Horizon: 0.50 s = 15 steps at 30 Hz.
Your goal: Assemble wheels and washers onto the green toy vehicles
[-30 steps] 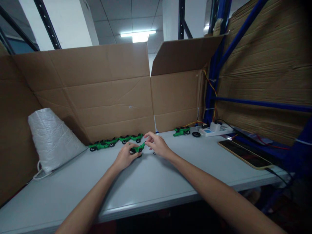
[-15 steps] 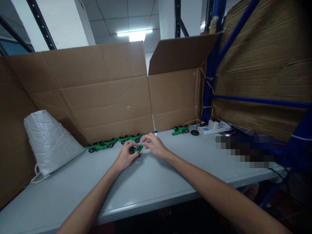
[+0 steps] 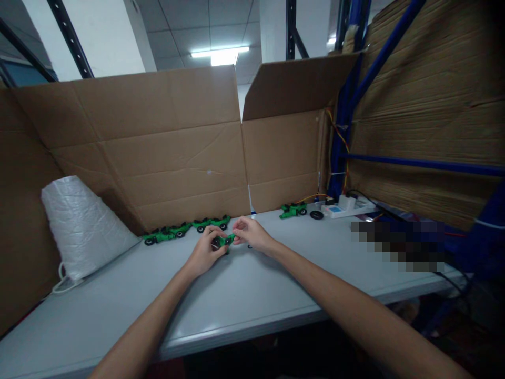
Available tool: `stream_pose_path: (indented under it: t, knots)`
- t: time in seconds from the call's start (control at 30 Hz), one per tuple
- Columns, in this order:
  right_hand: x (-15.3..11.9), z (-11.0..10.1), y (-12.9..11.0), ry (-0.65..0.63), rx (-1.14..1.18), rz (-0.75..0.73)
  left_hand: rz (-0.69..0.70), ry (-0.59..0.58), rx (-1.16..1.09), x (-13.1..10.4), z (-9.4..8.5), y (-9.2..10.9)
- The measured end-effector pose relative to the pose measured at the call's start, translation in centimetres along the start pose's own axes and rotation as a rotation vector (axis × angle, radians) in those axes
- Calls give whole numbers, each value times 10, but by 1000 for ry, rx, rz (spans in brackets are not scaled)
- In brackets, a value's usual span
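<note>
My left hand (image 3: pixel 205 250) has its thumb and fingers closed round a small green toy vehicle (image 3: pixel 223 242) with black parts, just above the table. At the right end of that toy, the fingertips of my right hand (image 3: pixel 252 235) are pinched together; whether they grip the toy itself or a tiny part is too small to tell. Below the right hand, a tiny dark piece (image 3: pixel 250 246) shows on the tabletop. Behind my hands, similar green toy vehicles (image 3: pixel 168 234) with black wheels stand in a row along the cardboard, one (image 3: pixel 212 223) close behind my left hand.
A silvery-white wrapped bundle (image 3: pixel 89 231) stands at the left of the table (image 3: pixel 221 305). Farther right are another green toy vehicle (image 3: pixel 292 211), a black ring (image 3: pixel 316 215) and a white power strip (image 3: pixel 339 210) with cables. Cardboard walls (image 3: pixel 181 152) and a blue rack post (image 3: pixel 342 137) bound the back.
My hands stay almost in place, with the toy turned slightly and the right fingertips still at its end. The tiny dark piece under my right hand now shows. The whole view has shifted slightly.
</note>
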State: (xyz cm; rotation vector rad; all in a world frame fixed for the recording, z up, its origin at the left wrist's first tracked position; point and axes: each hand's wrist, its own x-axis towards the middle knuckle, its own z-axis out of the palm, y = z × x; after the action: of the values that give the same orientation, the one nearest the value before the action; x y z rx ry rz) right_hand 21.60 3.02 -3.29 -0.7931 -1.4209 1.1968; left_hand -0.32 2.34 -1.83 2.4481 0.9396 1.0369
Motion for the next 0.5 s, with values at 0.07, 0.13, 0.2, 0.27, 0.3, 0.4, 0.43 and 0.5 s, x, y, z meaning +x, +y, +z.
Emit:
stream_pose_path:
  t: [0.07,0.13,0.2,0.27,0.3,0.4,0.43,0.5]
  knots:
    - [0,-1,4,2,-11,77,0,-22,-6,-1,0,2]
    - [1,-1,6,-7,-30,146,-1,-39,-8,-2,-1,4]
    - [1,-3,6,-31,-40,171,-2,-49,-9,-2,-1,4]
    - [2,-4,4,-71,-60,141,-1,-50,-18,-2,-2,4]
    - [2,-5,2,-85,-79,106,0,-45,-25,-2,-2,3]
    - [-1,-3,-4,-82,-175,-35,-1,-29,-47,-1,-2,0]
    - [-3,-2,-6,-69,-230,-90,-2,-25,-52,-1,-1,-1]
    - [-7,2,-9,-38,-378,-228,2,-16,-62,-2,0,-1]
